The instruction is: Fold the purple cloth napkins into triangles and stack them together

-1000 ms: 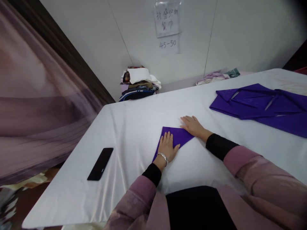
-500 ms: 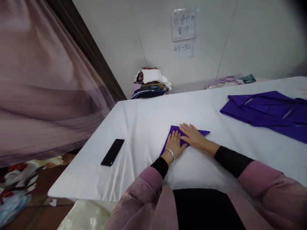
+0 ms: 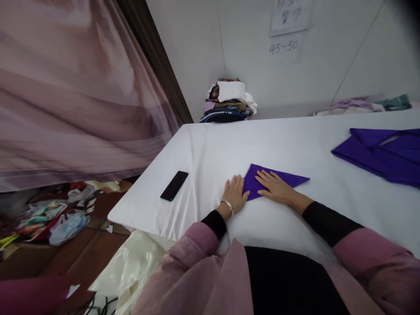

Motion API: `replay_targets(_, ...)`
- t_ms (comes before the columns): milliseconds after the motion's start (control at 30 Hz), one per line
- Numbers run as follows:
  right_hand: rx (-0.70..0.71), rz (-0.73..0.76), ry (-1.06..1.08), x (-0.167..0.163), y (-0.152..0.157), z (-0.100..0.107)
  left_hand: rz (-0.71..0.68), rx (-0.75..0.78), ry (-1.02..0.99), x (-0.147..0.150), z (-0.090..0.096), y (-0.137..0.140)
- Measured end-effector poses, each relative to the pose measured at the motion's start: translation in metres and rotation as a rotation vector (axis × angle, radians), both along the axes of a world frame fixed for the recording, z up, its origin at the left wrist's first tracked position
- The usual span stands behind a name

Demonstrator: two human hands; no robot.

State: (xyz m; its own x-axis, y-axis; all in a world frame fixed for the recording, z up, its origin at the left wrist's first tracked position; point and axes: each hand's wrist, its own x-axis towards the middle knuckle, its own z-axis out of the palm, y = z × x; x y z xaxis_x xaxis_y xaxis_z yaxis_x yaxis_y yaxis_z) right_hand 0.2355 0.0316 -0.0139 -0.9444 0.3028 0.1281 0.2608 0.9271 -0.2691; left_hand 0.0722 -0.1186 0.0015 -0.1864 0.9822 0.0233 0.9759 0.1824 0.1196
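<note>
A purple napkin [image 3: 252, 180], folded into a pointed shape, lies flat on the white-covered table [image 3: 210, 153], its long tip toward the right. My right hand [image 3: 274, 186] rests flat on the napkin's middle with its fingers stretched out, hiding part of it. My left hand [image 3: 235, 193], a silver bangle at its wrist, lies open on the tablecloth at the napkin's left edge. Only its thumb side reaches the purple cloth.
A black phone [image 3: 174, 185] lies to the left on the table. More folded purple cloths [image 3: 377, 153] are at the right. Behind the table's far edge sits a stack of folded cloths [image 3: 231, 103]. A pink curtain [image 3: 82, 96] hangs at the left, above bags [image 3: 69, 226] on the floor.
My left hand has slid off the napkin to its left side. The napkin's left part now shows more. My right hand still presses on it, and the view has shifted left and down.
</note>
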Motion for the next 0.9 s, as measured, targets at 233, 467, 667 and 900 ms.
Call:
replay_targets(233,0.017,-0.01,-0.01,0.002,0.001,-0.002,0.275,0.016,0.0,-0.036,0.004,-0.082)
replay_targets(467,0.018,0.007,-0.022,0.003,0.003,-0.002,0.075,0.261,-0.24,-0.029,0.012,-0.089)
replay_targets(667,-0.003,0.123,-0.035,0.012,0.013,0.002,-0.349,0.223,-0.2,-0.01,0.016,-0.061)
replay_targets(900,-0.076,0.211,-0.072,0.02,0.018,0.015,-0.564,0.137,-0.098,-0.007,0.018,-0.047)
